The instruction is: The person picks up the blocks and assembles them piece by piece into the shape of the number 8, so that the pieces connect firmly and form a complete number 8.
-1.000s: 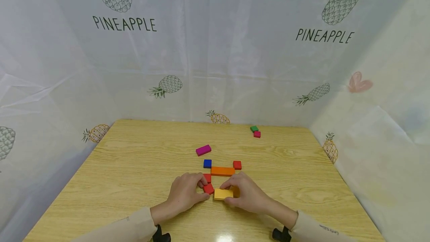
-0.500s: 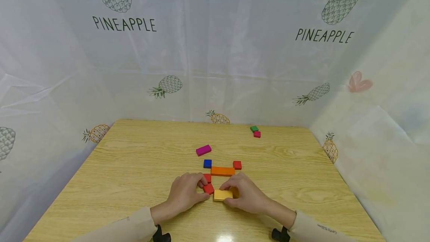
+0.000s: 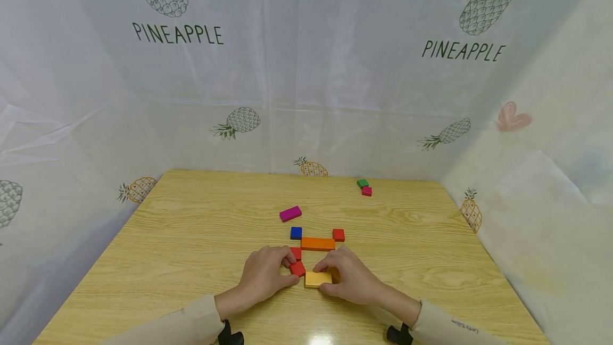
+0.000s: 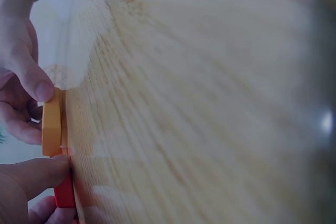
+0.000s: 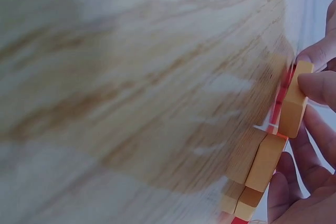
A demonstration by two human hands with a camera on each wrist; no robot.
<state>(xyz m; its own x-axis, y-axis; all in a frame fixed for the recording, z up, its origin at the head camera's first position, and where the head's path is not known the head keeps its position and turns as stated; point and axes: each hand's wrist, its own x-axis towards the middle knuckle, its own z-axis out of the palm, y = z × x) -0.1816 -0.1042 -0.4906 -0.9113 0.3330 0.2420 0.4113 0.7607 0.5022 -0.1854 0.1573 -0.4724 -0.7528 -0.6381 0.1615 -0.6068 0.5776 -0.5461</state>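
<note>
My left hand [image 3: 264,271] pinches a small red block [image 3: 297,269] between thumb and fingers on the wooden table. Just beyond that lies a second red block [image 3: 295,254], partly behind the fingertips. With thumb and fingertips, my right hand [image 3: 353,277] holds a yellow block [image 3: 318,279], whose left end stands close beside the pinched red one. The right wrist view shows another yellow block [image 5: 266,162] under that hand, with a smaller yellow piece [image 5: 249,202] past it. From the head, the right hand mostly hides these.
An orange bar [image 3: 318,244] lies beyond the hands, a blue block [image 3: 296,233] at its left end and a red cube [image 3: 338,235] at its right. Farther off are a magenta block [image 3: 290,214], a green block [image 3: 362,183] and a pink block [image 3: 366,191]. A pineapple-print curtain [image 3: 306,68] hangs behind.
The yellow block in my right hand has slid slightly nearer to me. My left hand stays in place on the red block.
</note>
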